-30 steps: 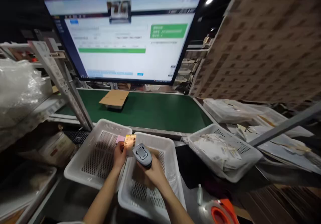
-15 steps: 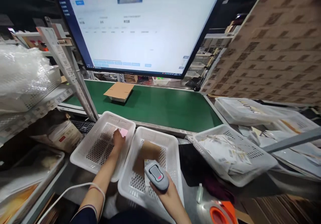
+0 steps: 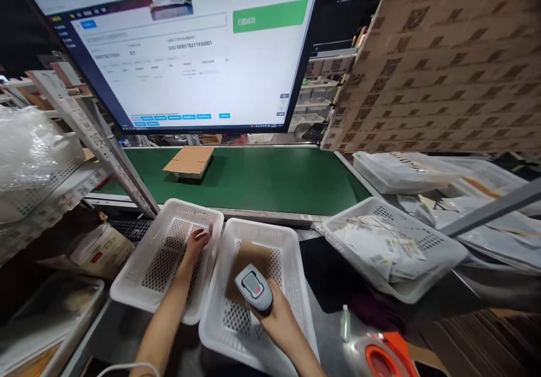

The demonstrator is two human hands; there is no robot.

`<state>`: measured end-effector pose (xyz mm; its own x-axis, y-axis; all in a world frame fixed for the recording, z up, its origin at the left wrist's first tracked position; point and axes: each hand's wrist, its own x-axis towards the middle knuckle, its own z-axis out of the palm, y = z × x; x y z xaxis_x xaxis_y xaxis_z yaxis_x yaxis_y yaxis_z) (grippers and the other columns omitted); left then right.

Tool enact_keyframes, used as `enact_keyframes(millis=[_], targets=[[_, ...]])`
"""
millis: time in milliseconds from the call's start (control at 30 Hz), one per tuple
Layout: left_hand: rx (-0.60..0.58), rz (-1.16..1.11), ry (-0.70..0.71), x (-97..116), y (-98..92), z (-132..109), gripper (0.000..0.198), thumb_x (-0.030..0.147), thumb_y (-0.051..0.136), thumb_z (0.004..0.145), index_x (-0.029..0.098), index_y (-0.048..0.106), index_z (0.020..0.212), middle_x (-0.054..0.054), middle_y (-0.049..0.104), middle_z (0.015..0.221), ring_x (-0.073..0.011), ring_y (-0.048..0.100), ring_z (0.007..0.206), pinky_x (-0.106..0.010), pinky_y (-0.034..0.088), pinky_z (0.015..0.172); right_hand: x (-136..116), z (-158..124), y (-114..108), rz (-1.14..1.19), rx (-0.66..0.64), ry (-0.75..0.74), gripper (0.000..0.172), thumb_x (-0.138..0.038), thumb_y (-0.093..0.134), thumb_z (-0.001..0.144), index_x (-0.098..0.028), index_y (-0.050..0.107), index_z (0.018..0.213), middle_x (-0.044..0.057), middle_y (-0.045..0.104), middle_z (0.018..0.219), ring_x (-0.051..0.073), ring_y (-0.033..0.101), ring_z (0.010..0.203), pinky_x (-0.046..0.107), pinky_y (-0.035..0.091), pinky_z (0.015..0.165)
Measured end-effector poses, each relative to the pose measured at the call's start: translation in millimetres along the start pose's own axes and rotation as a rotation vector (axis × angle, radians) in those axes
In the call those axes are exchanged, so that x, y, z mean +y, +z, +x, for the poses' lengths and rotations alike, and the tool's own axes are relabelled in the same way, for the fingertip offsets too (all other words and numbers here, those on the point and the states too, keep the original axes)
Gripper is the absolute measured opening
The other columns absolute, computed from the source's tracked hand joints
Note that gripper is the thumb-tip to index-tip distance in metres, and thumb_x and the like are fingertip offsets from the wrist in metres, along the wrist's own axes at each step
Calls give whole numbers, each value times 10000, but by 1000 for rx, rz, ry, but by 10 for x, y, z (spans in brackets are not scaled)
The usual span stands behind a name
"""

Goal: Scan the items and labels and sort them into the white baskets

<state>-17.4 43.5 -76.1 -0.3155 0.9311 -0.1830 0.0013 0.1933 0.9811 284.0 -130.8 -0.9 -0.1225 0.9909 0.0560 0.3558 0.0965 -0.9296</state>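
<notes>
My right hand is closed around a grey barcode scanner, held above the right white basket. Under the scanner, a flat brown cardboard piece lies in that basket. My left hand is inside the left white basket, near its far right corner. Its fingers are pinched on a small pink slip, which looks tilted up and slightly blurred. Apart from the hand and slip, the perforated base of the left basket shows.
Behind the baskets runs a green conveyor belt with a cardboard-topped box. A monitor hangs above. At right stand a basket of white packets, a small bottle and an orange tape roll. A metal post rises at left.
The pink slip, flat beneath my left fingers before, is now raised at an angle. The scanner has shifted up and left. A green banner and new text have appeared on the monitor.
</notes>
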Motion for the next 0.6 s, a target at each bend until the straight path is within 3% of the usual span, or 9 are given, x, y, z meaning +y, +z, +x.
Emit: enact_keyframes(millis=[100, 300, 400, 467, 533, 600], targets=[[-88, -128, 34, 36, -54, -363, 729, 510, 904, 634, 188, 638, 1232, -172, 772, 1228, -283, 746, 1139, -437, 579, 1053, -152, 182, 52, -28, -30, -37, 303, -429, 742, 784, -190, 660, 951, 90, 637, 991, 281, 658, 897, 380, 496, 806], [-144, -165, 119, 124, -47, -875, 694, 403, 959, 590, 199, 666, 1186, -144, 785, 1196, -304, 761, 1120, -497, 588, 1057, -400, 272, 129, -186, -108, -18, 241, -344, 757, 811, -196, 670, 980, 88, 673, 981, 287, 681, 901, 344, 475, 760], [-133, -121, 163, 67, 15, -1081, 616, 393, 959, 592, 209, 696, 1118, -148, 781, 1192, -322, 766, 1100, -505, 615, 1009, -312, 162, 72, -155, -101, -18, 245, -374, 727, 801, -206, 692, 977, 102, 706, 983, 315, 703, 925, 386, 540, 799], [-154, -44, 202, -20, 52, -1269, 566, 394, 941, 642, 213, 719, 1130, -159, 779, 1191, -335, 767, 1093, -528, 618, 998, -175, 34, 15, -46, -90, -12, 342, -433, 746, 764, -215, 721, 1026, 118, 739, 1035, 351, 722, 990, 443, 595, 867], [-220, 92, 253, -101, 60, -1428, 630, 395, 949, 665, 232, 735, 1234, -170, 766, 1260, -361, 753, 1141, -576, 599, 1036, -32, -96, -56, 41, -62, 44, 469, -521, 786, 734, -245, 750, 1112, 122, 761, 1087, 382, 735, 1049, 495, 633, 918], [-240, 262, 339, -99, -19, -1444, 763, 393, 984, 639, 281, 729, 1350, -169, 724, 1390, -408, 702, 1268, -639, 541, 1127, 64, -174, -151, 11, -7, 135, 489, -601, 789, 767, -326, 762, 1171, 98, 764, 1101, 394, 738, 1103, 526, 657, 911]])
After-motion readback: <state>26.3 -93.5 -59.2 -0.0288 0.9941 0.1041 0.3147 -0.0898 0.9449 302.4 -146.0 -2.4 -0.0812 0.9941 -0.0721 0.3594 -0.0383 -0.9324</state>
